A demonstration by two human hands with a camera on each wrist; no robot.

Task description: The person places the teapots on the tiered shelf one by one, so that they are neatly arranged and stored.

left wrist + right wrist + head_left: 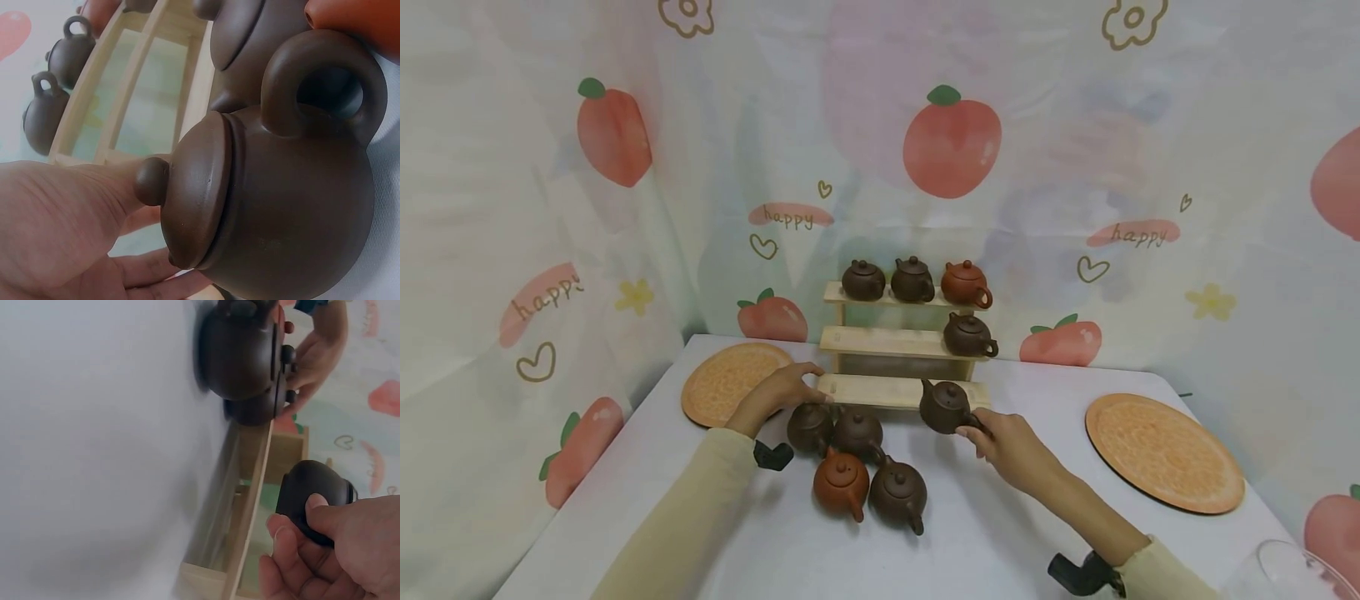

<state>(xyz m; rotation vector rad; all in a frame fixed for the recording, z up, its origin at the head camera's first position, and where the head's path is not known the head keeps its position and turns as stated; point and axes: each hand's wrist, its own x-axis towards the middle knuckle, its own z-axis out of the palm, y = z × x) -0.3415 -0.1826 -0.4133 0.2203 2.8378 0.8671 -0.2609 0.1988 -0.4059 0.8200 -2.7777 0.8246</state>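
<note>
The right hand (1011, 446) pinches the handle of a small, round dark-brown teapot (946, 406) with a knobbed lid, holding it at the lowest step of the wooden tiered shelf (880, 342). The left hand (786, 390), fingers loosely extended, rests against that step's left end, just above four more teapots (857, 467) clustered on the white counter (1000, 533). Four teapots fill the upper steps.

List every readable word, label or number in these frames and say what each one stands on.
"happy" on a pink streak of the backdrop, left of the shelf.
"happy" on a pink streak of the backdrop, upper right.
"happy" with a trailing mark, perhaps "!", on the left curtain fold.
The teapots, shelf and mats show no text. In the right wrist view the backdrop's pink marks are too blurred to read.
</note>
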